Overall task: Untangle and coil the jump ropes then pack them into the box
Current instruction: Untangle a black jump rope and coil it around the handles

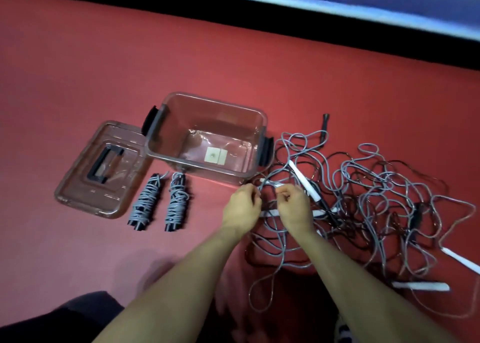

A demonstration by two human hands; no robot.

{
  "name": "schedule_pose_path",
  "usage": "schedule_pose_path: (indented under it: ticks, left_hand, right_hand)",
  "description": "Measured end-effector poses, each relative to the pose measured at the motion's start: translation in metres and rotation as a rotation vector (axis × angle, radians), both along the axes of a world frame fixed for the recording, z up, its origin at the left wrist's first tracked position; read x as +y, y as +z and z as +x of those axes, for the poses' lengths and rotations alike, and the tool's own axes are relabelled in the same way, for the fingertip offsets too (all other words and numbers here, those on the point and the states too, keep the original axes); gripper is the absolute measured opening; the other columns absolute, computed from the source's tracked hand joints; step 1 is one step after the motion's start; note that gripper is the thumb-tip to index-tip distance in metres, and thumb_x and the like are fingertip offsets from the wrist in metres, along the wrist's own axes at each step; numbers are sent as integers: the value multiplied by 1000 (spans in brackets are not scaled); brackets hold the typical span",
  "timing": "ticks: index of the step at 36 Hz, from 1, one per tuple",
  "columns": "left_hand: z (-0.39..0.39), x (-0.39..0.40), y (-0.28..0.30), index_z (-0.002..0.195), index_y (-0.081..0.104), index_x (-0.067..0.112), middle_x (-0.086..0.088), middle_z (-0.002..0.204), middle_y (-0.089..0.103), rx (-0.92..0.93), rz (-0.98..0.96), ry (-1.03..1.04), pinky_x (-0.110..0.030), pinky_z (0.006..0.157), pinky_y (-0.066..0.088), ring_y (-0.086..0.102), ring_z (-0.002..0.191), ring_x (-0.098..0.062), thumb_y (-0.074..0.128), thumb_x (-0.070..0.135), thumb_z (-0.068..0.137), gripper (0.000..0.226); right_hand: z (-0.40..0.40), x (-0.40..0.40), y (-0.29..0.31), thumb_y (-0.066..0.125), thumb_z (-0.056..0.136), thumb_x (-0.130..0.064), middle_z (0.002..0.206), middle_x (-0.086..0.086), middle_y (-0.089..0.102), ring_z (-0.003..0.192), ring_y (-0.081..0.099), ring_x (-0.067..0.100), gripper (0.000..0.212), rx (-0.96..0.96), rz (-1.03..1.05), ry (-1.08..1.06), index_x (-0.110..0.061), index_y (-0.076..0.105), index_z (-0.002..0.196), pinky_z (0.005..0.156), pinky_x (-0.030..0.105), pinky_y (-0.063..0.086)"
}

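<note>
Grey cord pinched by both hands, left hand [242, 203] and right hand [293, 205], at left edge of tangled ropes [363, 200]. Two coiled bundles [161, 203] lie left, long axes near-far. Clear plastic box [207, 140] beyond, lid [101, 168] off.

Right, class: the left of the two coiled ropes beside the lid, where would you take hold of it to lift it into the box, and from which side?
Probably grip the left coiled rope across its wrapped middle, coming from above with fingers either side. It lies flat on the floor and the grey windings bind both handles there; the black ends sticking out offer less hold.
</note>
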State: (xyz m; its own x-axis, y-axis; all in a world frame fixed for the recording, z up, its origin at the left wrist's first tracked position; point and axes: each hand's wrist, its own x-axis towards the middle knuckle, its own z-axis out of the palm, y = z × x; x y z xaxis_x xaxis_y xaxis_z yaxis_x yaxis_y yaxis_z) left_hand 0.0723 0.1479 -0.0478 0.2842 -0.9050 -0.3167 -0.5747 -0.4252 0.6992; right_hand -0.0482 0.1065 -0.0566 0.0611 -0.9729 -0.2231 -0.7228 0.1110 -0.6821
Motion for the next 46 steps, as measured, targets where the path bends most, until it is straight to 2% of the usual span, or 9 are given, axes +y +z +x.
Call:
schedule_pose_path:
  ticks: [8,13,16,20,23,28,33,39,46]
  left_hand:
    - [-37,-54,-15,118,59,14,-8,114,51,-91,-51,-318,-43,87,45,49,107,-29,49,3,84,37]
    - [-43,-77,-27,136,47,22,-1,138,40,-161,18,-474,-41,97,40,45,112,-30,53,5,85,55]
    - [-43,-82,-33,131,53,20,-2,137,42,-167,24,-501,-40,97,40,48,111,-31,56,6,83,50]
    - [-40,-83,-29,112,62,12,-5,123,53,-161,-97,-499,-41,87,45,53,107,-29,57,4,82,32]
    - [-37,-83,-16,103,63,7,-7,118,56,-207,-205,-451,-41,83,47,53,105,-27,54,9,88,17]
    - [-32,-81,27,102,63,11,-5,100,65,-168,-269,-417,-37,76,48,60,95,-27,51,19,95,16]
    - [-27,-82,92,94,67,4,-8,91,70,-102,-424,-311,-27,74,42,62,83,-23,58,16,93,15]
    - [-24,-77,182,96,69,7,-2,77,68,-10,-562,-222,-26,72,47,63,72,-18,59,14,92,13]
    - [-26,-60,282,96,70,9,2,70,65,46,-715,-188,-30,71,53,57,61,-8,58,13,92,13]
  right_hand:
    - [-35,-31,-22,60,83,-10,113,21,55,109,52,36,30,87,211,23,-2,63,112,99,39,39]
    - [-37,-50,-57,55,66,-42,95,12,68,95,63,33,40,26,365,69,-18,69,95,84,46,53]
    - [-38,-52,-38,68,69,-19,85,9,68,86,65,32,9,-112,404,39,-21,62,75,79,46,55]
    - [-45,-47,-22,63,80,6,68,0,49,68,51,18,33,-277,330,-44,-21,45,72,68,28,44]
    - [-50,-44,-9,54,84,9,67,-1,48,68,48,18,32,-324,179,-26,-22,49,76,71,35,44]
    - [-54,-44,31,52,87,7,70,3,55,62,52,6,17,-347,-29,-52,-10,56,85,63,18,45]
    - [-61,-48,82,56,91,-10,75,3,51,78,49,23,12,-228,-207,-27,-3,59,82,73,33,39]
    - [-61,-41,149,51,94,-6,99,4,53,89,52,15,16,-247,-285,12,-4,61,106,82,23,41]
    - [-57,-31,230,55,90,-1,99,3,61,88,54,11,18,-363,-353,91,-6,63,106,73,2,37]
